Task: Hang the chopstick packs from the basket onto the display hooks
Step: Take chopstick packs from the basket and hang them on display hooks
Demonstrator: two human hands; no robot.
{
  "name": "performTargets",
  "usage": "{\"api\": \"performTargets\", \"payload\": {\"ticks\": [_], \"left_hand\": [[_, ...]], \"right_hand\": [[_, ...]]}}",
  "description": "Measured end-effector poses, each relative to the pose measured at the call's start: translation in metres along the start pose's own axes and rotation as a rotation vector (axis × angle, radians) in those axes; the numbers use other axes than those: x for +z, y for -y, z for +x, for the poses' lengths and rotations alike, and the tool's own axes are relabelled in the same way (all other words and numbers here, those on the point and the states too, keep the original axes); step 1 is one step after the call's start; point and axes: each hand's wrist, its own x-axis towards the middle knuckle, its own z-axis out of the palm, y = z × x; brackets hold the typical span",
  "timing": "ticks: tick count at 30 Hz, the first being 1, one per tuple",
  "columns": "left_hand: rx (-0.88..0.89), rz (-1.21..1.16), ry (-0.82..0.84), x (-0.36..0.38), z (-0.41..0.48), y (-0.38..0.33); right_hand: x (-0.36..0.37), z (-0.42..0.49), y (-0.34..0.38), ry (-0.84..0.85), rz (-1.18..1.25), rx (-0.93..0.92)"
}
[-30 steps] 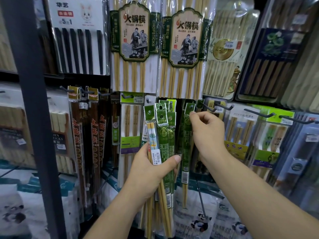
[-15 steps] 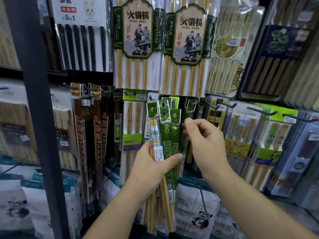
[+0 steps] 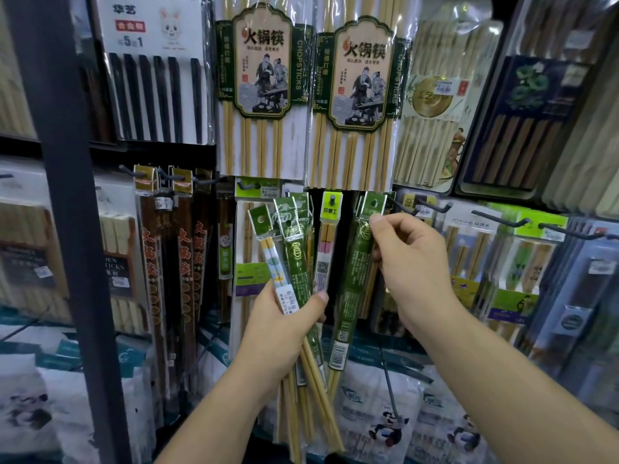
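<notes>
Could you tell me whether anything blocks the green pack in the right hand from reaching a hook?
Nothing visible blocks it: the right hand holds the green pack by its top, the header hole is clear, and the bare hook lies just beside it.

Display hooks jut from the rack; chopstick packs hang on them.

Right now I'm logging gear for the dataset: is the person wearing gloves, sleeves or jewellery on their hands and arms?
Nothing worn: the left hand and right hand are bare, forearms uncovered to the frame edge. No gloves, sleeves, rings, watch or wristbands show.
</notes>
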Motion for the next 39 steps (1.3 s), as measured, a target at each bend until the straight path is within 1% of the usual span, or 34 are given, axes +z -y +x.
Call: {"api": "performTargets", "payload": {"ticks": [7,11,14,18,25,27,30,32,37,39], "left_hand": [[0.017,0.029,0.018,0.001,-0.002,0.000],[0.011,0.003,0.027,0.002,-0.001,0.001],[-0.016,-0.056,0.033,0.003,-0.001,0.000],[-0.006,-0.086,0.042,0.005,-0.002,-0.002],[0.029,-0.108,0.061,0.006,-0.003,-0.003],[0.029,-0.129,0.086,0.007,-0.004,-0.004],[0.063,-0.126,0.138,0.007,-0.005,-0.003],[0.085,-0.120,0.167,0.008,-0.007,-0.004],[0.062,-0.139,0.129,0.009,-0.006,-0.001],[0.059,-0.211,0.146,0.009,-0.006,0.000]], "right_hand": [[0.003,0.009,-0.005,-0.020,-0.019,0.076],[0.004,0.011,-0.008,-0.027,-0.021,0.068],[0.004,0.013,-0.013,-0.040,-0.062,0.060],[0.004,0.017,-0.019,-0.045,-0.117,0.056],[0.003,0.008,-0.031,-0.129,-0.133,0.034],[0.005,-0.001,-0.030,-0.071,-0.120,0.027],[0.010,-0.014,-0.022,0.102,-0.034,0.039],[0.012,-0.019,-0.015,0.161,0.002,0.022],[0.012,-0.021,-0.008,0.146,-0.015,-0.013],[0.011,-0.020,-0.008,0.129,0.020,-0.005]]}}
